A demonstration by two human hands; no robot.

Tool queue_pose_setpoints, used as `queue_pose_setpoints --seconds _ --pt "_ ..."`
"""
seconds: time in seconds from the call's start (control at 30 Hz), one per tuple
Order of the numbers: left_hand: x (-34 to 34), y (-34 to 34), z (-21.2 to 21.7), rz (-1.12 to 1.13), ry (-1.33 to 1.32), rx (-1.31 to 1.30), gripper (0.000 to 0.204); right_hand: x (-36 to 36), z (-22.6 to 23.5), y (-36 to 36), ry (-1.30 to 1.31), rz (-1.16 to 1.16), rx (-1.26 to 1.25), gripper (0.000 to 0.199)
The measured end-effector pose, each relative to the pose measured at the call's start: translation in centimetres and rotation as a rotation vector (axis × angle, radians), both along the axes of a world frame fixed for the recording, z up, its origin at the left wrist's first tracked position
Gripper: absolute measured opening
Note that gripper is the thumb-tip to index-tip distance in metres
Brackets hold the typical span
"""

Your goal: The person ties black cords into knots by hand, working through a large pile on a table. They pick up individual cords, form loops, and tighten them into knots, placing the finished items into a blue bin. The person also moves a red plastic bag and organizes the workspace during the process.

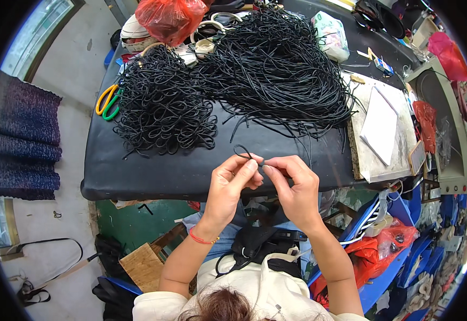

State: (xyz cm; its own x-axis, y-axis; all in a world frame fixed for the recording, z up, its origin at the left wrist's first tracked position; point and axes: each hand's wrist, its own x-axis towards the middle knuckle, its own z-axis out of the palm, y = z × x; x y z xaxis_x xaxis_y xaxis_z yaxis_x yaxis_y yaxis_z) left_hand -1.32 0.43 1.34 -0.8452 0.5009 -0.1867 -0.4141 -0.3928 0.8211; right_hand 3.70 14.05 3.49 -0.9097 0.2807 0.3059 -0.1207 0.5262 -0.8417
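Between my hands, just over the near edge of the black table, is a short black cord (242,151) bent into a loop. My left hand (232,179) pinches it between thumb and forefinger, the loop standing up above the fingertips. Close beside, my right hand (293,184) pinches the cord's other part, its thumb and forefinger almost touching the left thumb. The fingers hide the end or knot there. Beyond my hands lie a heap of looped black cords (164,101) on the left and a larger pile of long, straight black cords (281,69) on the right.
Scissors (107,101) with yellow and green handles lie at the left heap's edge. A red plastic bag (172,18) sits at the back. White paper (381,125) rests on a board at the right. Below right, a blue bin (391,267) holds red bags.
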Motion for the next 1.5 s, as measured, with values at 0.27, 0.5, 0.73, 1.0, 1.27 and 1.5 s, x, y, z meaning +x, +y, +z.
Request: queue_pose_setpoints --seconds 0.27,0.5,0.73,1.0,1.27,1.5 --pt "-1.0 -0.6 1.5 0.016 -0.244 0.352 0.015 0.0 -0.3 0.8 0.11 0.027 0.184 0.017" --pt "-0.9 -1.1 0.6 -0.133 -0.126 -0.013 0.015 -0.5 0.6 1.2 0.233 0.09 0.42 0.022" --pt "-0.5 -0.8 1.6 -0.156 -0.032 -0.141 0.016 -0.2 0.5 1.1 0.197 0.092 0.366 0.021" --pt "0.0 -1.5 2.0 -0.253 0.77 -0.524 0.012 -0.7 3.9 3.1 0.16 0.317 0.44 0.019" --pt "-0.1 -1.6 1.8 -0.192 -0.043 0.002 0.027 0.9 1.2 1.4 -0.05 0.262 0.003 0.017" --pt "0.7 -1.4 0.3 -0.071 0.123 -0.12 0.021 2.4 1.6 -0.1 -0.328 0.326 -0.814 0.021"
